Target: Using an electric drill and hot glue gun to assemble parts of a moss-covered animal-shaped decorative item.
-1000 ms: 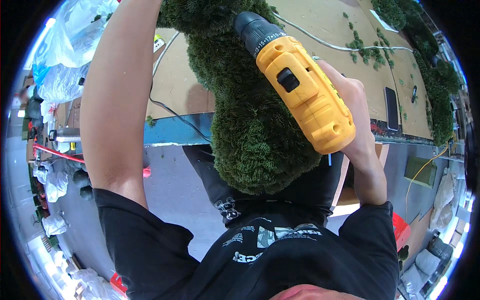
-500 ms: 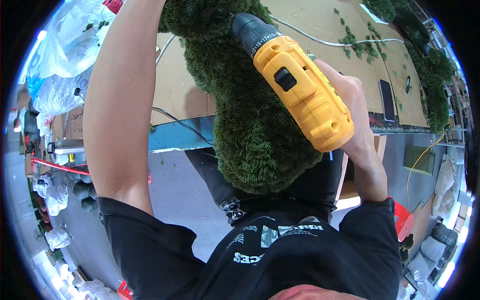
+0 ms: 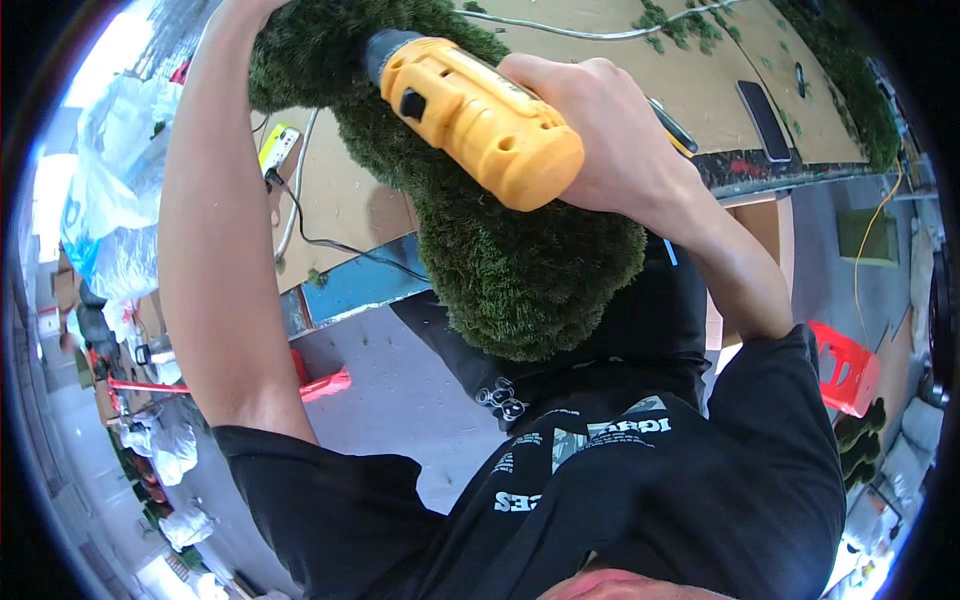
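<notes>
In my right hand (image 3: 605,125) is a yellow cordless drill (image 3: 480,120) with a dark chuck collar, my fingers closed round its grip, which is mostly hidden. The drill points up and left, its front end against a large shape covered in green artificial foliage (image 3: 530,265). That shape leans across the table edge, its rounded lower end over my lap. My left forearm (image 3: 215,200) reaches up along its left side. Only the wrist end of my left hand shows at the upper edge beside the foliage; its fingers are out of sight.
A brown board-covered table (image 3: 560,60) carries a phone (image 3: 764,120), a yellow-and-black tool (image 3: 672,128), loose green sprigs (image 3: 690,30) and a pale cable. A yellow-and-white power strip (image 3: 279,148) with a black cord lies left. Clear plastic bags (image 3: 115,190) and a red stool (image 3: 845,368) flank me.
My right hand and the drill have moved left and up, with the drill tilted flatter. The view has shifted, so the power strip and the yellow-and-black tool now show.
</notes>
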### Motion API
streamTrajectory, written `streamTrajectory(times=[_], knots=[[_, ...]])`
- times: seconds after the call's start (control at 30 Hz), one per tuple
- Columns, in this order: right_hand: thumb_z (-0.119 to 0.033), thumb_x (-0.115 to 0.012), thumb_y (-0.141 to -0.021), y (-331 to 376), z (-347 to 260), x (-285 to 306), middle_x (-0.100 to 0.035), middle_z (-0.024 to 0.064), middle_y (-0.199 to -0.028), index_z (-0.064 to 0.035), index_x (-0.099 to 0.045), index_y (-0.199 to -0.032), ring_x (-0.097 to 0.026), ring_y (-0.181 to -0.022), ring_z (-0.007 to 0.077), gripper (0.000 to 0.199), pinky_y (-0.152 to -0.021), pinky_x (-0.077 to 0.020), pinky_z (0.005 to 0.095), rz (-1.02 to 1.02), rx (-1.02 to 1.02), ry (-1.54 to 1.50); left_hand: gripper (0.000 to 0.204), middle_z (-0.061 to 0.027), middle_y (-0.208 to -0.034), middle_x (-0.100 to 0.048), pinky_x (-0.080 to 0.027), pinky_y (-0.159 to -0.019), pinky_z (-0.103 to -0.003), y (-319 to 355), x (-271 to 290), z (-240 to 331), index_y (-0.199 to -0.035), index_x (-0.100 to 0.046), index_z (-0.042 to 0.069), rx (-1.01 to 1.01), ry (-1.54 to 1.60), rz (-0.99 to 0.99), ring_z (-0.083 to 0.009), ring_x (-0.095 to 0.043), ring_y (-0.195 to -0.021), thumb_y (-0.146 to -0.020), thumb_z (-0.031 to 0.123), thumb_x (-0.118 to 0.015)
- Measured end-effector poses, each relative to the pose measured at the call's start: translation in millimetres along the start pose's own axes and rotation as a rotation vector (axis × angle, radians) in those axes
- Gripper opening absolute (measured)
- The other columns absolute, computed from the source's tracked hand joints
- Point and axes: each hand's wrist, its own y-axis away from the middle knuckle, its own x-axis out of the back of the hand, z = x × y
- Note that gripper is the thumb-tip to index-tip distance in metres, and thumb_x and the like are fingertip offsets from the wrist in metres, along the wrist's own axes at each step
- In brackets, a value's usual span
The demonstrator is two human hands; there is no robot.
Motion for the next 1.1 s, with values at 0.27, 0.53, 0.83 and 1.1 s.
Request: streamTrajectory(times=[0.27,0.53,0.83,1.1], knots=[[-0.023,-0.081,-0.074,24,-1,19,-0.072,0.0194,-0.083,-0.0054,-0.069,-0.104,-0.071,-0.083,0.0392,0.036,-0.074,-0.0566,0.0456,-0.023,-0.060,0.004,0.042,-0.0126,-0.116,-0.073,-0.047,-0.099,-0.036,-5,-6,5,-0.115,-0.075,0.003,0.079,0.107,-0.025,-0.0241,-0.065,-0.112,-0.093,0.038,-0.067],[-0.014,-0.080,-0.080,96,70,78,-0.076,0.0094,-0.093,-0.0079,-0.072,-0.115,-0.073,-0.081,0.0259,0.036,-0.076,-0.0576,0.0332,0.132,0.069,-0.155,0.041,-0.0100,-0.115,-0.073,-0.046,-0.099,-0.034,-3,-5,6,-0.117,-0.074,0.003,0.057,0.076,-0.012,-0.0215,-0.064,-0.111,-0.096,0.037,-0.066],[-0.024,-0.074,-0.094,65,269,88,-0.067,0.0033,-0.074,-0.0045,-0.069,-0.086,-0.062,-0.066,0.0145,0.022,-0.059,-0.0480,0.0318,0.548,-0.752,-0.476,0.034,-0.0022,-0.133,-0.067,-0.035,-0.113,-0.033,-9,-4,-58,-0.125,-0.073,0.017,0.043,0.156,-0.115,-0.0159,-0.055,-0.131,-0.102,0.038,-0.061],[-0.019,-0.072,-0.095,72,342,87,-0.065,0.0007,-0.071,-0.0066,-0.069,-0.090,-0.061,-0.060,0.0115,0.014,-0.054,-0.0491,0.0272,0.597,-0.658,-0.400,0.045,0.0027,-0.140,-0.065,-0.034,-0.116,-0.032,-16,-2,-32,-0.131,-0.072,0.020,0.163,0.084,-0.132,-0.0145,-0.053,-0.135,-0.102,0.050,-0.058]])
